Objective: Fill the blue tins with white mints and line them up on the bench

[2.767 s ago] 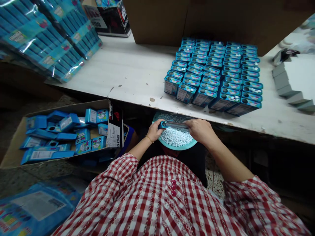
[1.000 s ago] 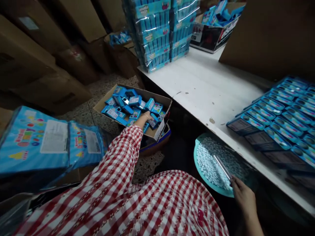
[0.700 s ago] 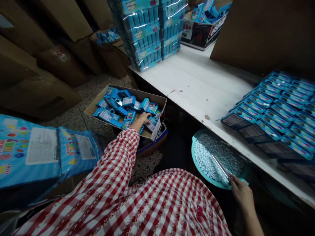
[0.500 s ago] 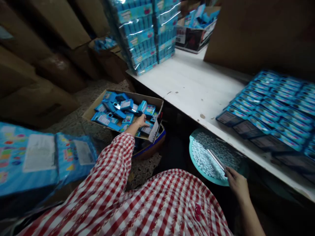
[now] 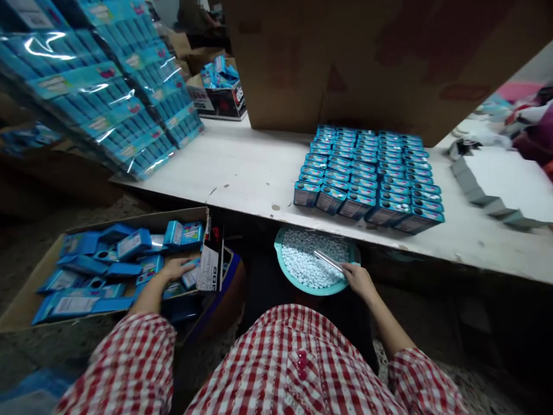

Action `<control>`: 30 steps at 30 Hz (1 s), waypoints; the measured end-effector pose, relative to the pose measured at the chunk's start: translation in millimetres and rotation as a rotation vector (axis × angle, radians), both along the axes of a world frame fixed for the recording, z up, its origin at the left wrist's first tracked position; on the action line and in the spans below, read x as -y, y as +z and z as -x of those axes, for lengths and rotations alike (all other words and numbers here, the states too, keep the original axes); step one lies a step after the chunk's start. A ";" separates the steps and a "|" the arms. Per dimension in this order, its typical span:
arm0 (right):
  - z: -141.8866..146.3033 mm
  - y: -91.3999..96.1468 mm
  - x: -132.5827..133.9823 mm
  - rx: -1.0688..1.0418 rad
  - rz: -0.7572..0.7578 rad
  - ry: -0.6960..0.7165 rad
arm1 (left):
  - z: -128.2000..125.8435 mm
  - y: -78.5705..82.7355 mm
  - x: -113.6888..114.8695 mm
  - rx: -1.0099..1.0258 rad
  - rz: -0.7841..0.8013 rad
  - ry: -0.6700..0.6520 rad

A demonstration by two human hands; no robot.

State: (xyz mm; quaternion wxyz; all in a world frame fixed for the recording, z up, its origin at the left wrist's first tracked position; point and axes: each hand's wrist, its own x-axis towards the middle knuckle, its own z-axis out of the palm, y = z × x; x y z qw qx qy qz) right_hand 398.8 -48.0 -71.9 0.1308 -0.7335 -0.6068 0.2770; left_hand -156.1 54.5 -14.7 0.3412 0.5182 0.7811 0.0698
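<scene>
My left hand (image 5: 171, 270) reaches into a cardboard box (image 5: 26, 294) on the floor at the left, its fingers curled over the small blue cartons (image 5: 129, 245) piled inside; whether it grips one I cannot tell. My right hand (image 5: 358, 279) is closed on the end of a shiny metal scoop (image 5: 328, 261) that lies over a teal bowl (image 5: 283, 275) of small white candies under the table edge. On the white table (image 5: 246, 173) above stand rows of open blue cartons (image 5: 367, 173).
Shrink-wrapped stacks of blue packs (image 5: 99, 86) lean at the table's left end. A large brown cardboard sheet (image 5: 367, 52) stands behind the cartons. A black printed box (image 5: 218, 95) with blue cartons sits far back. Grey folded trays (image 5: 488, 190) lie at the right.
The view has swung back to the right toward the table. My left hand stays in the floor box among the cartons; my right hand keeps hold of the scoop over the bowl.
</scene>
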 end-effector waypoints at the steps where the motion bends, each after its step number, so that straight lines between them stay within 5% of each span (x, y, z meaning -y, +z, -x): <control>1: -2.8 0.5 0.8 -0.005 0.005 0.006 | 4.9 11.7 5.6 0.126 -0.063 0.203; 2: -5.4 1.1 1.4 -0.010 0.012 0.012 | 7.9 23.8 11.4 0.273 -0.157 0.351; 5: -9.8 2.3 1.7 -0.006 0.036 0.007 | -6.4 55.7 27.0 0.592 -0.387 0.438; 9: -2.1 6.3 -3.1 0.023 0.054 0.026 | -86.1 63.8 34.8 0.972 -0.384 0.484; 15: -2.6 37.8 -5.0 0.286 0.080 0.086 | -223.0 8.2 26.6 1.249 0.001 0.312; 20: -16.9 54.7 -0.3 0.564 0.101 0.234 | -275.1 -40.7 15.1 1.254 0.032 0.232; 25: 20.7 21.6 -19.5 0.459 0.148 0.224 | -303.4 -77.0 12.9 1.211 -0.006 0.217; 30: 52.0 -14.1 -38.8 0.361 0.162 0.121 | -328.2 -89.9 17.7 1.239 0.035 0.243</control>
